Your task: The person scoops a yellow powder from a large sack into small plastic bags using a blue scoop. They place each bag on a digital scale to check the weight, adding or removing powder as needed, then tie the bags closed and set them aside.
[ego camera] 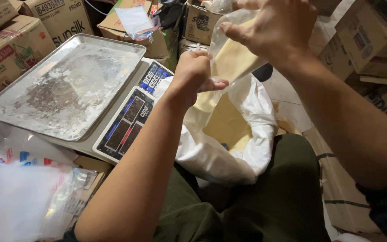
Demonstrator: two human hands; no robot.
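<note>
My left hand (193,71) is closed around the lower neck of a clear plastic bag (234,56) filled with pale yellow powder. My right hand (278,29) pinches the top of the same bag, higher up and to the right. The bag hangs above a large white sack (247,152) that stands open between my knees and holds more of the yellow powder (227,123).
A digital scale (126,121) with a dusty metal tray (68,85) sits to the left. Clear plastic bags (19,197) lie at the lower left. Cardboard boxes (10,49) crowd the back and the right side (368,45). My dark green trousers (274,201) fill the foreground.
</note>
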